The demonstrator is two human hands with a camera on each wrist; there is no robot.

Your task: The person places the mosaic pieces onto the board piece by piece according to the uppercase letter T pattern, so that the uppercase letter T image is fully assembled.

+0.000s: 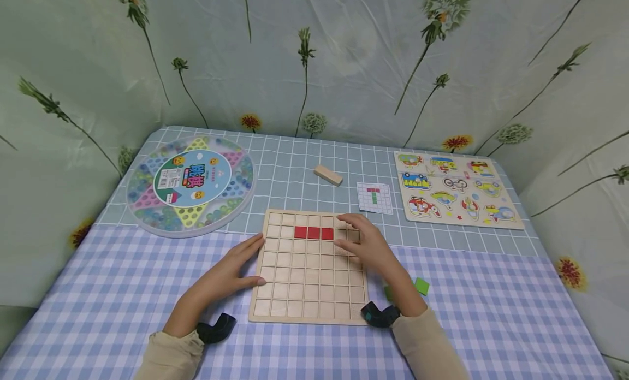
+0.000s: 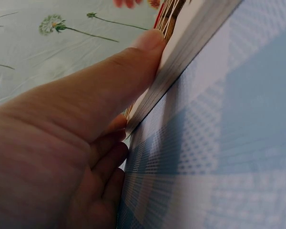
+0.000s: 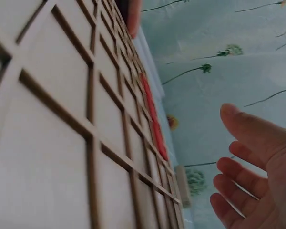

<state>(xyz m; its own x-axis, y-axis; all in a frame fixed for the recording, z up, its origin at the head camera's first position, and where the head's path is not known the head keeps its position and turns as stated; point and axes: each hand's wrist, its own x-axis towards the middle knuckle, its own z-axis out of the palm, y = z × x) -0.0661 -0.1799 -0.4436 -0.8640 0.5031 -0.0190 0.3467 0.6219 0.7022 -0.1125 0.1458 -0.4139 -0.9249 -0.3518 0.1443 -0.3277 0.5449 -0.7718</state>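
Observation:
A square wooden grid board [image 1: 297, 276] lies flat on the table, with three red square tiles [image 1: 313, 233] side by side in its second row from the top. My left hand [image 1: 228, 271] rests at the board's left edge; in the left wrist view its thumb [image 2: 128, 62] lies on the rim. Above the board's upper right part is my right hand [image 1: 366, 242], just right of the red tiles. Its fingers [image 3: 238, 191] are loosely bent and hold nothing in the right wrist view. Green tiles [image 1: 421, 285] lie beside the right forearm, one partly hidden by it.
Behind the board are a wooden block [image 1: 328, 175] and a pattern card [image 1: 375, 198] with coloured squares. A round board-game case [image 1: 245, 197] stands at the back left. A vehicle picture puzzle [image 1: 462, 189] lies at the back right. A checked cloth [image 1: 491, 314] covers the front.

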